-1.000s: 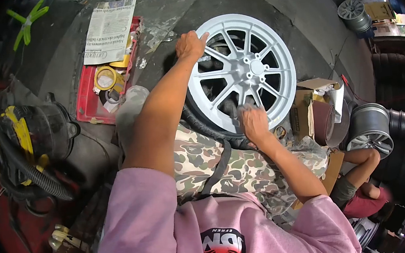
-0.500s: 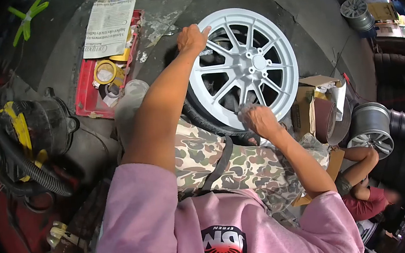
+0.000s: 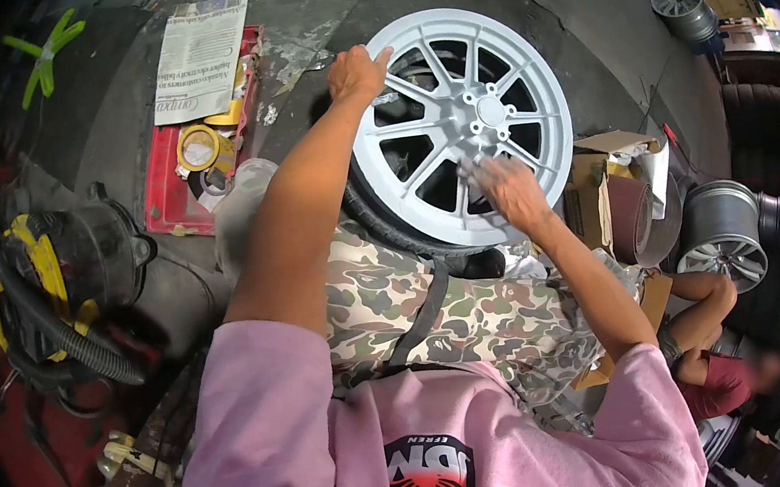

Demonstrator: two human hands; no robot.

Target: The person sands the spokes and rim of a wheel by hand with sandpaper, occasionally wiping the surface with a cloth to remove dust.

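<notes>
Dark, paint-spattered workshop floor (image 3: 307,22) lies under everything, with spare rims standing at the far edge; the right hand (image 3: 511,193) rests flat on the lower spokes of the wheel (image 3: 459,120), fingers (image 3: 483,171) pressed down on what looks like a small grey pad, though blur hides whether they pinch it or merely press it; the left hand (image 3: 353,73) curls over the rim's upper left edge, fingertips hooked on the lip and gripping it; the wheel lies directly under both hands, face tilted up toward the person and leaning on a black tyre (image 3: 409,241) against the camouflage-clad lap; the right hand is nearer the hub, which sits just up from its fingers; the wheel is round, matte pale grey, with thin paired spokes running out from the hub; beyond the right fingers stands an open cardboard box (image 3: 595,184) with a brown roll of sandpaper (image 3: 635,216); outward from the left fingers sits a red tray (image 3: 165,197) holding tape rolls (image 3: 202,149) and a newspaper (image 3: 201,58); farther left, a black and yellow vacuum (image 3: 61,271).
</notes>
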